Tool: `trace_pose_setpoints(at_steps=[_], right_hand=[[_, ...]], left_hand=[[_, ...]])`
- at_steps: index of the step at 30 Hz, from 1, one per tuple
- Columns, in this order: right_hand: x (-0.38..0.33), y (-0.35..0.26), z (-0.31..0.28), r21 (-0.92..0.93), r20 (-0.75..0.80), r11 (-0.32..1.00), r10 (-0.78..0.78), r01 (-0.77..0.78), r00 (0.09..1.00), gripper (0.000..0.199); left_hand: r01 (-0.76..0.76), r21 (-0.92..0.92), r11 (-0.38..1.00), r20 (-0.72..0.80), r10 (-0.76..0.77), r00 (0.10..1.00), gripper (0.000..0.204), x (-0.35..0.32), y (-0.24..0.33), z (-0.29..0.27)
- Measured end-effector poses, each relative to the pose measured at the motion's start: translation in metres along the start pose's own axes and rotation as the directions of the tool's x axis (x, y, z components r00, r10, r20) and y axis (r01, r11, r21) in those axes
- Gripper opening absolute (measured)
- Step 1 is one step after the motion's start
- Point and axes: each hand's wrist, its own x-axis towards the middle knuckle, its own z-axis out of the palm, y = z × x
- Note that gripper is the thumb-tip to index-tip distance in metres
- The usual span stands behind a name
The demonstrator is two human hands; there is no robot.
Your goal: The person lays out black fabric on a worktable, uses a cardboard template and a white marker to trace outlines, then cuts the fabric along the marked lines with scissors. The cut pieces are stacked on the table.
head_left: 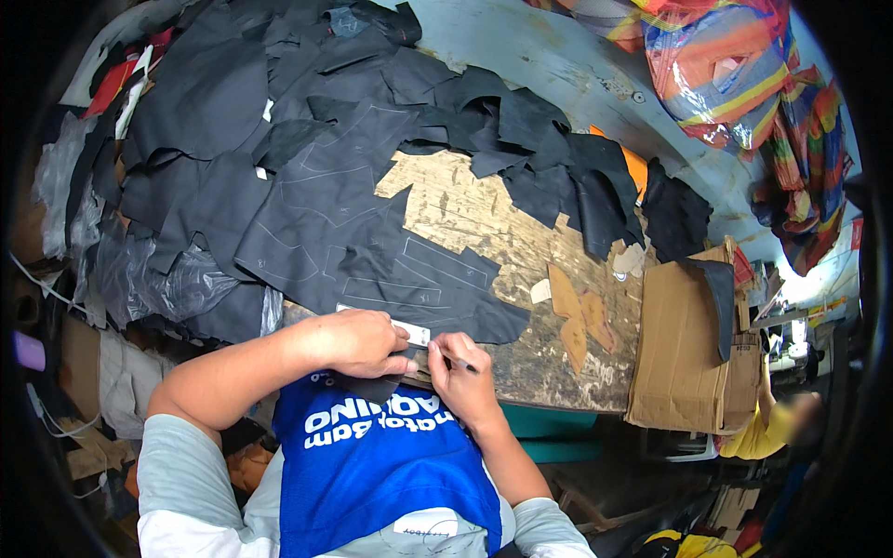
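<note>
Near the table's front edge, a large dark leather piece lies flat with pale outlines drawn on it. A narrow white strip, like a pattern template, rests on it. My left hand covers most of the strip and holds it down against the leather, its thumb by the near edge. My right hand is closed around a slim dark pen, right beside the strip's right end. The pen's tip is hidden by the fingers.
Dark leather pieces heap up along the left and back of the worn wooden table. Brown templates lie to the right. A cardboard box stands at the right edge. Further right is a person in a yellow top.
</note>
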Motion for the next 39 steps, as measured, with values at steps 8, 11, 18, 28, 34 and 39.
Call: trace_pose_setpoints(at_steps=[8,11,18,28,34,39], right_hand=[[0.023,-0.009,0.041,0.258,0.194,0.960,-0.165,0.112,0.967,0.009],[0.029,-0.011,0.052,0.290,0.245,0.953,-0.160,0.085,0.956,0.009],[0.041,-0.017,0.067,0.234,0.228,0.939,-0.305,0.251,0.925,0.011],[0.007,-0.006,0.004,-0.055,0.163,0.998,0.025,-0.016,0.986,0.004],[-0.007,0.014,-0.005,0.246,-0.147,0.962,0.160,-0.121,0.976,0.006],[-0.002,0.015,0.020,0.330,0.018,0.927,0.182,-0.178,0.983,0.008]], left_hand=[[0.237,-0.484,0.842,0.356,-0.057,0.933,0.081,0.031,-0.041,-0.048],[0.280,-0.557,0.782,0.343,-0.090,0.935,0.084,0.034,-0.047,-0.051],[0.253,-0.620,0.742,0.334,-0.043,0.942,0.092,0.036,-0.049,-0.052],[0.216,-0.489,0.845,0.305,-0.066,0.950,0.090,0.030,-0.041,-0.047],[-0.018,-0.090,0.996,-0.150,0.005,0.989,0.069,0.001,-0.010,0.002],[-0.006,0.206,0.979,-0.450,0.101,0.887,0.056,-0.034,0.008,0.075]])
